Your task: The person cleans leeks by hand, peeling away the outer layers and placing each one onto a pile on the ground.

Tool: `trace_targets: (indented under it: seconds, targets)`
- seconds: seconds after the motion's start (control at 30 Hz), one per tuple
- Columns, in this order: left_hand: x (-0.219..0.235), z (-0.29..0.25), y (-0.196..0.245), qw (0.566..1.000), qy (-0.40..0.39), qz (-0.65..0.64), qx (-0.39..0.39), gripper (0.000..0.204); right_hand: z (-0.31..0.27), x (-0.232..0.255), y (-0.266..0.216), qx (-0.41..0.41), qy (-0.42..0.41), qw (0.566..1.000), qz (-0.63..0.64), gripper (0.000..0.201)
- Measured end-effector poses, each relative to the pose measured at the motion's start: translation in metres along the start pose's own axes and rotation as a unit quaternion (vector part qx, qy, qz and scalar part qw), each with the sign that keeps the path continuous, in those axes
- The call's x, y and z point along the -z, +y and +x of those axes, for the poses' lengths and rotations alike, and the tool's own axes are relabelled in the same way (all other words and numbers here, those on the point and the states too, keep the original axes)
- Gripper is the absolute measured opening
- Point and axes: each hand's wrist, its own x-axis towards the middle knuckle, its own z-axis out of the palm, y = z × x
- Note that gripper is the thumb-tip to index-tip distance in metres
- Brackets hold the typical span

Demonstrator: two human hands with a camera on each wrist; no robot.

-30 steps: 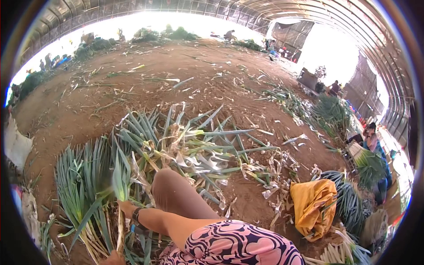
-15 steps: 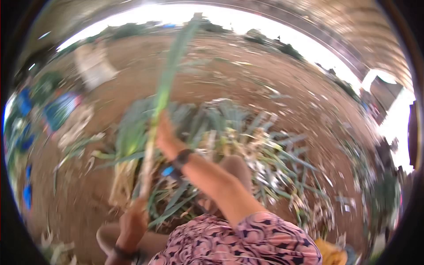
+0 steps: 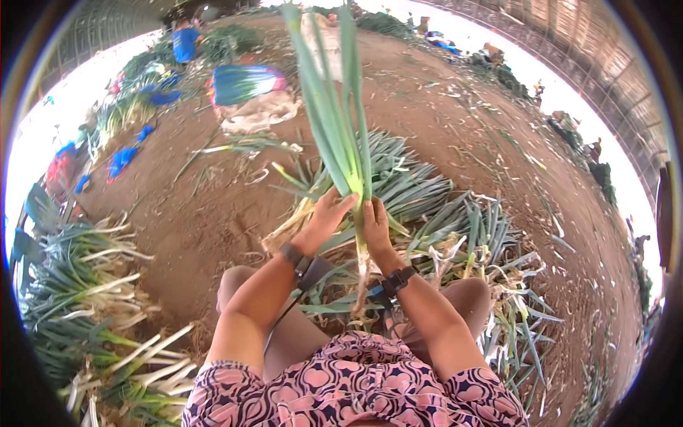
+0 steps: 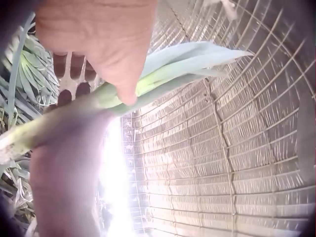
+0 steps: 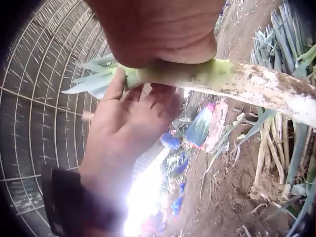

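Note:
A large green onion (image 3: 362, 226) stands upright in front of my body, its long leaves fanning upward and its pale, soil-marked lower stalk pointing down. Near the base of the leaves, my left hand (image 3: 329, 219) pinches it, with the thumb (image 4: 127, 94) laid along the green part. My right hand (image 3: 376, 226) grips the stalk close beside the left, fingers curled round it in the right wrist view. Behind and below the hands lies a pile of untrimmed green onions (image 3: 409, 178). Withered leaves (image 3: 445, 256) are spread at its right side.
Pale-stalked green onions (image 3: 92, 263) lie heaped at my left. Farther forward are a blue-green bundle (image 3: 245, 84) on pale sacking (image 3: 263, 114), scattered blue pieces (image 3: 122, 162) and a person in blue (image 3: 185, 43). Bare soil (image 3: 192, 228) lies between. My bent knees (image 3: 469, 299) flank the work.
The green onion has been lifted off the pile and brought upright in front of me. My left hand has moved from its lower stalk up beside the right. The head view has swung left.

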Motion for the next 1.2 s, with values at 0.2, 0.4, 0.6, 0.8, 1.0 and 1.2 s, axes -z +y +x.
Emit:
trace_targets:
  seconds: [0.2,0.4,0.6,0.8,1.0,1.2]
  targets:
    - [0.022,-0.014,-0.014,0.975,0.130,-0.177,0.040,0.021,-0.008,-0.005,-0.004,-0.053,-0.141,0.985,-0.089,0.035]
    - [0.036,-0.013,-0.038,0.971,0.188,-0.143,0.033,0.021,-0.013,-0.024,0.000,-0.024,-0.132,0.976,-0.173,0.033]
    - [0.034,-0.020,-0.041,0.975,0.197,-0.093,0.035,0.023,0.013,-0.027,0.000,-0.065,-0.160,0.953,-0.247,0.037]
    - [0.038,-0.022,-0.032,0.989,0.139,0.019,0.039,0.022,0.023,-0.031,0.001,-0.030,-0.172,0.915,-0.363,0.033]
    - [0.046,-0.013,-0.038,0.984,0.102,-0.148,0.010,0.021,0.023,-0.015,0.016,-0.006,-0.137,0.944,-0.300,0.030]
    - [0.048,-0.013,0.016,0.942,0.137,-0.305,0.017,0.015,0.033,0.027,0.104,-0.152,0.247,0.957,0.014,0.032]
